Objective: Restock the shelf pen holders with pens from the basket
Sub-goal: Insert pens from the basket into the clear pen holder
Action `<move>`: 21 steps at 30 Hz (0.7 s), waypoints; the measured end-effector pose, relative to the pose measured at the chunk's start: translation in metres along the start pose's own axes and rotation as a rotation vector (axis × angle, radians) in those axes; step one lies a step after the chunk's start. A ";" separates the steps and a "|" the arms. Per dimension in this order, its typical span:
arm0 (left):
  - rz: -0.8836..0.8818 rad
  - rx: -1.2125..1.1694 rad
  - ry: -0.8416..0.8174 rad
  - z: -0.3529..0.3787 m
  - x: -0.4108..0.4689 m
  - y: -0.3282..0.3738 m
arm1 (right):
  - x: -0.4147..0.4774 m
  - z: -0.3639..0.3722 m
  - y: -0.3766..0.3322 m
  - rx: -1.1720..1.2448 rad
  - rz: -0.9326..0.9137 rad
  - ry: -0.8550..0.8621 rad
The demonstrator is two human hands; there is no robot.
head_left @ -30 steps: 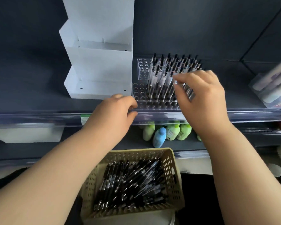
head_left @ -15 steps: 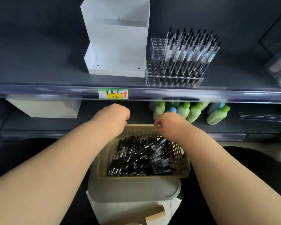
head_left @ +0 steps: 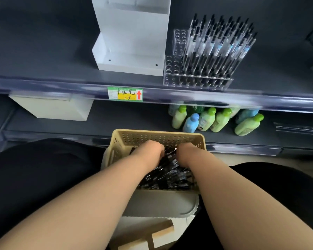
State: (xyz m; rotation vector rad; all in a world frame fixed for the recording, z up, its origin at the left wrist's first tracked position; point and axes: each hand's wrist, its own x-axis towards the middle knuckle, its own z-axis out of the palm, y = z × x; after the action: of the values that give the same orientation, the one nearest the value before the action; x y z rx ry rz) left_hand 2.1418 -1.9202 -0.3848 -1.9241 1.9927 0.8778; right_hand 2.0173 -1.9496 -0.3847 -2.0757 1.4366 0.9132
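A beige perforated basket [head_left: 157, 134] full of black pens [head_left: 170, 174] sits in front of me, below the shelves. Both my hands are down inside it. My left hand [head_left: 149, 150] and my right hand [head_left: 187, 152] lie side by side on the pen pile, knuckles up, with the fingers bent down among the pens and hidden. On the upper shelf stands a clear pen holder [head_left: 197, 82]; several upright pens [head_left: 219, 44] fill its right part, and the holes on its left are empty.
A white tiered display stand [head_left: 132, 42] stands left of the holder. A price label [head_left: 125, 94] is on the shelf rail. Green and blue bottles [head_left: 206, 120] and a white box [head_left: 52, 109] occupy the lower shelf. The basket rests on a white container [head_left: 161, 202].
Both hands came down from the pen holder on the upper shelf into the basket. My view tilted downward with them.
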 end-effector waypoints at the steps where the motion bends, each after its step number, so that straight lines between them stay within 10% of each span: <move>1: 0.041 -0.020 0.014 0.010 -0.002 0.006 | 0.000 0.003 0.002 0.014 0.022 -0.035; 21: 0.136 0.081 -0.034 0.062 0.003 0.014 | 0.022 0.035 0.011 0.238 0.139 -0.046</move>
State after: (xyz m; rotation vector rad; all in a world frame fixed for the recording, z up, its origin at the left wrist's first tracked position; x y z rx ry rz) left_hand 2.1133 -1.8883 -0.4320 -1.7362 2.1254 0.8419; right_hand 2.0028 -1.9434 -0.4248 -1.7899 1.5964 0.7932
